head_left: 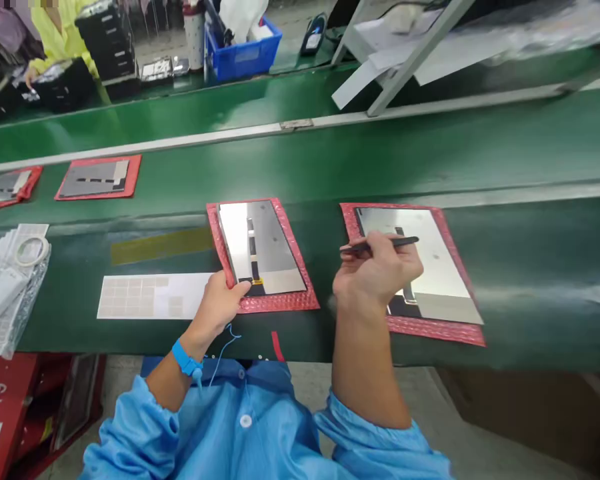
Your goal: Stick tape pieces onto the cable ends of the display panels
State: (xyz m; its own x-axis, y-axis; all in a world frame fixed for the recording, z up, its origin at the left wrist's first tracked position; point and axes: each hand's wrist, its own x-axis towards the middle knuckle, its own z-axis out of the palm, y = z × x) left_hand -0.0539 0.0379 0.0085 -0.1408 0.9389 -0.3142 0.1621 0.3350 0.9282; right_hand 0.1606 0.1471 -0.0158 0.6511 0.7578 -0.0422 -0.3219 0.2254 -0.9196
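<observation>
Silvery grey, a display panel (280, 250) lies on pink bubble wrap (280, 304) near the middle of the green counter (170, 341), between its front and far edges. Dark pieces run in a line down the panel's face, and a small yellow-edged part (257, 281) sits by its lower left corner. There the left hand (217, 303) grips the corner, thumb on top, the other fingers mostly hidden. A blue wrist strap (186, 360) with a thin cord circles that wrist.

To the right, the right hand (375, 267) is closed around a slim black tool (405, 241), held crosswise above a second panel (445, 273), which lies on its own pink wrap (440, 330); whether the hand touches that panel cannot be told.

Left of the first panel lie an amber strip (160, 247) and, nearer the front edge, a white label sheet (130, 297). A short red strip (278, 347) is at the front edge itself. Toward the counter's left end, a tape roll (31, 251) rests on a clear plastic bag (25, 320).

Beyond the far edge, a third panel (93, 179) lies on pink wrap; farther back stands a blue basket (243, 63), and a yellow sleeve (67, 33) shows upper left.
</observation>
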